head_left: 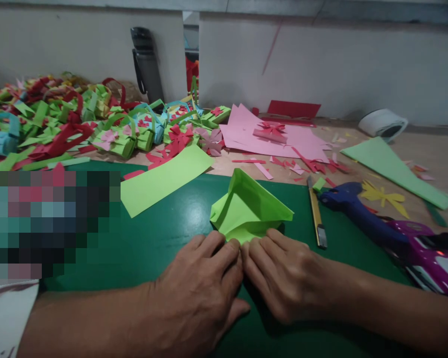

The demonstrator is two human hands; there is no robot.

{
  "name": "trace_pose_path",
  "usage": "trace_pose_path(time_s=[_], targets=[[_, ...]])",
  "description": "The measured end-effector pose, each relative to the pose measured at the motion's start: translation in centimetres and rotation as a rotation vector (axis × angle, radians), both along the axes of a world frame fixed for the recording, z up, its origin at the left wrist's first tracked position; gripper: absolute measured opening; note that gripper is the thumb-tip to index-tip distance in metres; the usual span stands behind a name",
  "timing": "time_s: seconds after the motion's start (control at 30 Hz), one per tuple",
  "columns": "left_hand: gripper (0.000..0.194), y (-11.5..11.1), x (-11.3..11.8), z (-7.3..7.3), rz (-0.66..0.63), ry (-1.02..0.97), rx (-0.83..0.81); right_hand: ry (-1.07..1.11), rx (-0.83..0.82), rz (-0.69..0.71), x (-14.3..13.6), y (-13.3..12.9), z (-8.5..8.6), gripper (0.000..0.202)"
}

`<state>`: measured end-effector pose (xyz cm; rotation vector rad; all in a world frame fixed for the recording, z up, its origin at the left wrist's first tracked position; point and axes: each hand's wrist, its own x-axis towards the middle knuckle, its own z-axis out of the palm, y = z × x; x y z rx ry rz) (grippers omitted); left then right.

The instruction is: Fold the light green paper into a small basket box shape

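Observation:
A folded light-green paper piece (252,206), shaped like a small open pocket, stands on the green cutting mat (164,248). Its near edge is pinched by my left hand (209,283), fingers curled and pressed together. My right hand (283,273) grips the same near edge from the other side, its knuckles touching the left fingers. My fingertips and the pinched edge are partly hidden behind my own fingers. Behind and to the left lies a flat light-green paper strip (164,181). To the right rests a yellow box cutter (315,214).
A blue and magenta glue gun (381,228) lies at the right. Pink sheets (280,134) and red scraps are behind the mat. Many small paper baskets (123,136) pile up at back left, by a dark bottle (147,64). A white tape roll (383,124) sits at back right.

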<state>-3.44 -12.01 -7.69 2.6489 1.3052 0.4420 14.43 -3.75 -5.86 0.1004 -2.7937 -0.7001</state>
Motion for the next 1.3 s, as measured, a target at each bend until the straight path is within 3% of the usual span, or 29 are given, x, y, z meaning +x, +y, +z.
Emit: trace_pose_path(time_s=[0.1, 0.27, 0.37, 0.47, 0.53, 0.63, 0.7, 0.8, 0.87, 0.97, 1.03, 1.17, 1.3], targets=[[0.021, 0.0, 0.0, -0.1, 0.004, -0.038, 0.034, 0.036, -0.097, -0.051, -0.5, 0.6, 0.7, 0.022], [0.015, -0.1, -0.1, 0.1, 0.017, -0.098, 0.085, 0.108, -0.320, -0.201, -1.2, 1.8, 3.9, 0.030], [0.011, -0.1, -0.2, 0.2, 0.036, -0.147, 0.164, -0.113, -0.468, -0.448, -1.9, 2.5, 4.6, 0.024], [0.003, 0.4, -0.5, 0.3, 0.042, -0.221, 0.281, -0.193, -0.519, -0.538, -2.2, 3.0, 4.3, 0.018], [0.013, 1.1, -0.9, 0.7, 0.053, -0.303, 0.388, -0.182, -0.516, -0.567, -2.1, 3.1, 4.4, 0.020], [0.045, 2.6, -1.5, 2.0, 0.153, -0.441, 0.479, -0.092, -0.522, -0.620, -1.2, 3.0, 5.5, 0.020], [0.059, 3.7, -1.6, 3.3, 0.211, -0.482, 0.437, 0.029, -0.570, -0.627, -0.4, 2.9, 6.5, 0.020], [0.065, 5.1, -1.0, 5.1, 0.216, -0.485, 0.274, 0.216, -0.700, -0.583, 0.9, 3.0, 7.7, 0.018], [0.058, 5.8, -0.1, 6.1, 0.220, -0.501, 0.158, 0.330, -0.783, -0.537, 1.6, 3.3, 8.0, 0.016], [0.025, 6.7, 1.4, 7.2, 0.238, -0.612, 0.014, 0.461, -0.850, -0.497, 2.3, 3.9, 7.7, 0.016], [0.013, 7.2, 2.0, 7.5, 0.270, -0.711, -0.059, 0.512, -0.883, -0.506, 2.6, 4.3, 7.4, 0.018], [0.018, 7.6, 2.0, 7.4, 0.342, -0.805, -0.175, 0.580, -0.941, -0.526, 3.0, 4.7, 7.0, 0.019], [0.021, 7.3, 1.5, 7.3, 0.352, -0.823, -0.267, 0.644, -1.105, -0.542, 3.1, 5.1, 7.2, 0.016]])
